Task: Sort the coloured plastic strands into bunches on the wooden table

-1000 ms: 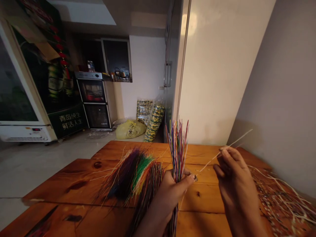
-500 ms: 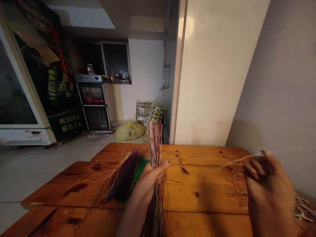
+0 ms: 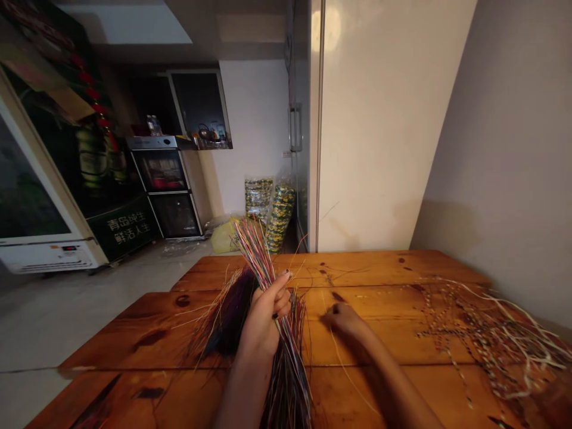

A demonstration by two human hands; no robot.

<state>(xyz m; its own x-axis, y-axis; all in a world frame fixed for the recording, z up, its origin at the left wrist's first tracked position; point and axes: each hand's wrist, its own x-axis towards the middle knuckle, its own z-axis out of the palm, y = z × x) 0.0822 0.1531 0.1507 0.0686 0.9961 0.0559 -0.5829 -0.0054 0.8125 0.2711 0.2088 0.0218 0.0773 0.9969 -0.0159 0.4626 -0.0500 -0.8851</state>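
Wrapped round a thick bundle of thin multicoloured strands (image 3: 254, 247) is my left hand (image 3: 270, 304), near the middle of the wooden table (image 3: 357, 351). The bundle's upper ends fan out up and to the left, and its lower part hangs down past my wrist. To the right, my right hand (image 3: 342, 319) is low over the table with its fingers pinched together. A thin pale strand (image 3: 342, 357) runs from its fingertips down to the right. Left of my left hand lies a pile of dark purple and blue strands (image 3: 230, 310).
Beaded and white strands (image 3: 487, 333) lie tangled on the table's right side. Beyond the table are a yellow bag (image 3: 223, 238), patterned wrapped rolls (image 3: 281, 214), a black two-door cabinet (image 3: 167, 190) and a tall pale panel (image 3: 379, 131).
My right hand has moved left from the far right to near the bundle. The bundle in my left hand now leans left instead of standing upright. The view has shifted slightly.
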